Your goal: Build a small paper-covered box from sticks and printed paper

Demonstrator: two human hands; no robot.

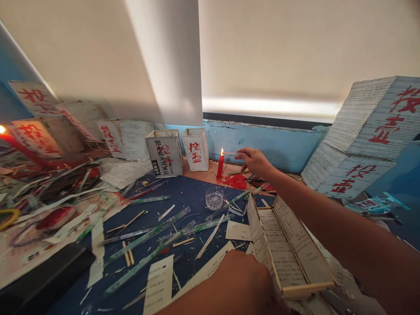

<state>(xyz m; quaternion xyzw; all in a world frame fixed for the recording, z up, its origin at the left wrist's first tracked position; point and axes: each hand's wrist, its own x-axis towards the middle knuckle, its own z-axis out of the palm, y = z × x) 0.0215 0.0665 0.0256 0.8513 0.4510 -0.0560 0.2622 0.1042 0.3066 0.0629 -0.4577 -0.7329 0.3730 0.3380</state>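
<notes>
My right hand (251,160) pinches a thin pale stick (232,153), its tip at the flame of a lit red candle (220,167). That candle stands upright on the ledge amid red melted wax (236,180). Low in the view, my left hand (244,278) is curled closed against the near left side of a long paper-covered box (285,260) with wooden stick edges. The open side of the box faces up. Its fingertips are hidden, but the hand seems to grip the box. A small clear round dish (214,198) sits near the candle.
Paper boxes with red characters (196,151) stand along the wall; a taller stack (367,135) rises at right. Clear plastic strips (154,249), sticks and paper scraps litter the blue tabletop (193,186). Another lit candle (13,142) leans at far left. A black object (49,278) lies front left.
</notes>
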